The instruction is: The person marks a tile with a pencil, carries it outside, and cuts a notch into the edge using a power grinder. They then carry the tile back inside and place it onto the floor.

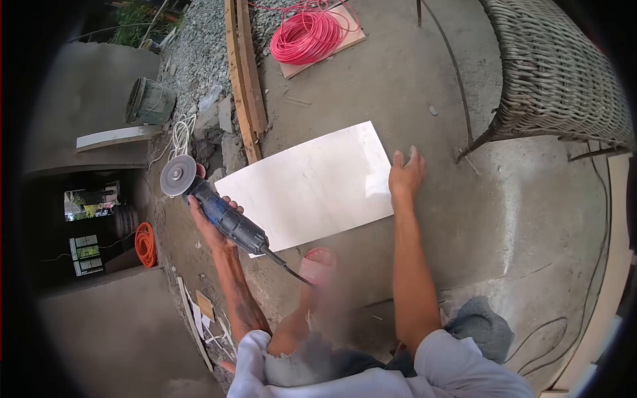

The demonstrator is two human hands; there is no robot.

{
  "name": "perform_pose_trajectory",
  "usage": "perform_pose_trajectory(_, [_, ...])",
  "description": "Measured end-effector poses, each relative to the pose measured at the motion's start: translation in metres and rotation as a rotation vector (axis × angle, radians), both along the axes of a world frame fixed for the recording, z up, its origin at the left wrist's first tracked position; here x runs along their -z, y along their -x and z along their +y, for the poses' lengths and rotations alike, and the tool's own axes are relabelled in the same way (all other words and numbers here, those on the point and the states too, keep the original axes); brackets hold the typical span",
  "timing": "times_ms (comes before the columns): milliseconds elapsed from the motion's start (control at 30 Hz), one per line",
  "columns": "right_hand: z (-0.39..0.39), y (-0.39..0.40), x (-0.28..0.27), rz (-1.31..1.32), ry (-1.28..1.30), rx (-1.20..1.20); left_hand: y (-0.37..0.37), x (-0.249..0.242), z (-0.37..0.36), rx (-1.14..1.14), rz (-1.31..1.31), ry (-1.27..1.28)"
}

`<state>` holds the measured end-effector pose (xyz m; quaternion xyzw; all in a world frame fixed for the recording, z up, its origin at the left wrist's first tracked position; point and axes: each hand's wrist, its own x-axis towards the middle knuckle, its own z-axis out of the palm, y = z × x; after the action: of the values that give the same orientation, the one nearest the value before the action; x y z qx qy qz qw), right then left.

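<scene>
**A:** What is the setting?

**B:** An outdoor concrete floor, grey and dusty, seen from above through a rounded wide lens; a strip of gravel runs along its upper left edge.

**A:** What lies at the far left?

**B:** A dark bucket stands near the gravel; below it is a shadowed opening, with an orange coil just beside it.

**A:** And the left hand?

**B:** The left hand is clenched around the blue and black body of an angle grinder; its grey disc points up and to the left, clear of the tile's left edge; its black cord trails down toward a knee.

**A:** What is in the middle?

**B:** A pale rectangular tile lies flat on the concrete, tilted slightly; long wooden planks lie above its left corner; a coil of pink-red wire rests on a board further up.

**A:** And the right hand?

**B:** The right hand is released, fingers spread, pressing flat at the tile's right edge; it grips nothing.

**A:** What is at the right?

**B:** A woven wicker chair stands at the upper right, well apart from the tile; thin dark cables curve across the floor below it.
</scene>
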<state>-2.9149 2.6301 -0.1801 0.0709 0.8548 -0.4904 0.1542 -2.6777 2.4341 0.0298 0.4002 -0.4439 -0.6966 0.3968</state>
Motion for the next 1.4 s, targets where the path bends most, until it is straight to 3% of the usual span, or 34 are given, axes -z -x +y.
perform_pose_trajectory(100, [0.009,0.011,0.042,-0.152,0.135,-0.203,-0.006,-0.038,0.048,-0.145,-0.245,-0.061])
perform_pose_trajectory(233, [-0.017,0.008,0.051,-0.391,0.249,-0.42,0.023,-0.087,0.076,0.009,-0.622,0.061])
perform_pose_trajectory(267, [-0.024,-0.001,0.052,-0.307,0.165,-0.389,0.029,-0.093,0.077,0.043,-0.69,-0.022])
perform_pose_trajectory(367, [-0.034,0.011,0.027,-0.428,0.208,-0.297,0.056,-0.09,0.086,0.093,-0.882,-0.006])
perform_pose_trajectory(533, [-0.038,0.017,0.017,-0.439,0.232,-0.244,0.101,-0.077,0.105,0.26,-0.931,0.013])
perform_pose_trajectory(867, [-0.003,-0.007,-0.025,-0.269,0.385,-0.121,0.137,-0.115,0.142,0.41,-0.864,0.042])
perform_pose_trajectory(1000, [0.01,-0.011,-0.024,-0.272,0.656,-0.131,0.137,-0.082,0.128,0.395,-0.759,0.052])
perform_pose_trajectory(1100, [0.014,-0.016,-0.016,-0.22,0.839,-0.102,0.134,-0.054,0.118,0.405,-0.856,0.105])
perform_pose_trajectory(1233, [0.008,-0.02,-0.016,-0.222,0.827,-0.099,0.131,-0.028,0.112,0.477,-0.843,0.197])
perform_pose_trajectory(1400, [0.007,-0.027,0.0,-0.156,0.666,-0.091,0.136,-0.018,0.118,0.467,-0.89,0.11])
